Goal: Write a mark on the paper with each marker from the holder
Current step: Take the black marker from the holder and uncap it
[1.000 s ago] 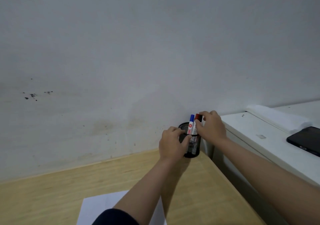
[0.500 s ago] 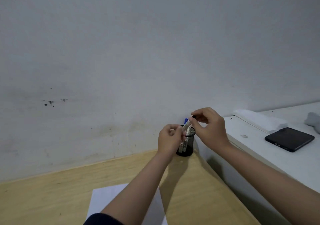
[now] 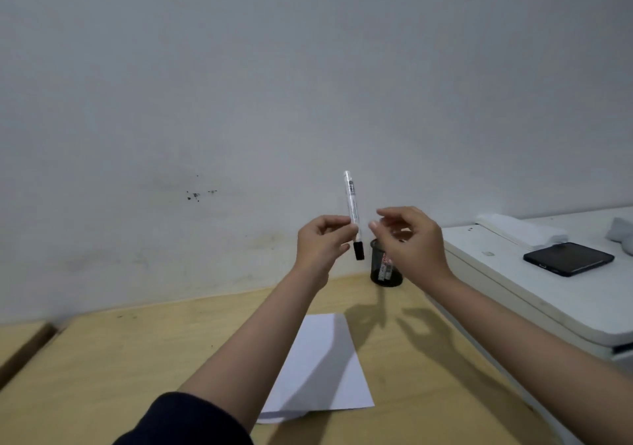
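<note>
My left hand (image 3: 322, 242) pinches a white marker with a black cap (image 3: 352, 213), held nearly upright in the air, cap end down. To its right my right hand (image 3: 409, 237) hovers with the fingers curled and apart, holding nothing. Behind the right hand the black mesh holder (image 3: 382, 268) stands on the wooden table at the wall, with markers inside, mostly hidden. A white sheet of paper (image 3: 325, 366) lies on the table below my forearms, partly covered by my left arm.
The wooden table (image 3: 102, 369) meets a grey wall at the back. A white cabinet top (image 3: 548, 294) stands to the right, carrying a black phone (image 3: 568, 259) and white cloth-like things near the wall.
The black-capped marker came out of the holder and now stands raised in my left hand. My right hand let go of it and drew slightly aside. The view tilted down, showing more paper.
</note>
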